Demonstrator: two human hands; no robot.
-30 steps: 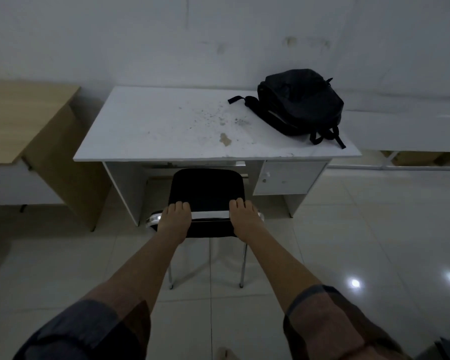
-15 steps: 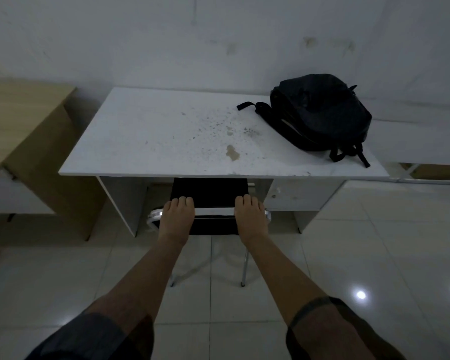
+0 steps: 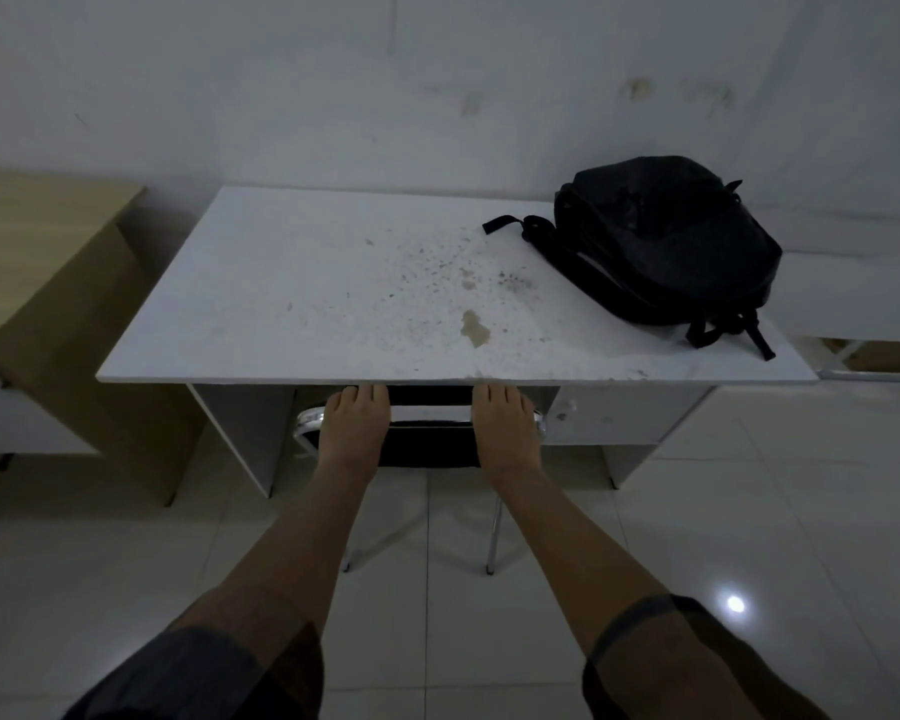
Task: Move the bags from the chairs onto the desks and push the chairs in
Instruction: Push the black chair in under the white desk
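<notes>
A black backpack (image 3: 666, 241) lies on the right end of the white desk (image 3: 292, 304), its straps trailing toward the front edge. A black chair with a chrome frame (image 3: 427, 444) stands under the desk's front edge, its seat hidden beneath the top. My left hand (image 3: 355, 428) grips the left part of the chair's backrest top. My right hand (image 3: 505, 428) grips the right part. Both sets of fingertips reach just under the desk edge.
A wooden desk (image 3: 37, 252) stands close on the left. Another white surface (image 3: 863, 298) adjoins on the right, with a metal frame below. A drawer unit (image 3: 624, 413) sits under the white desk's right side. The floor is glossy pale tile; a wall runs behind.
The chair has slid forward under the white desk with both hands on its backrest; the seat, visible a second ago, is now hidden. I have come closer to the desk.
</notes>
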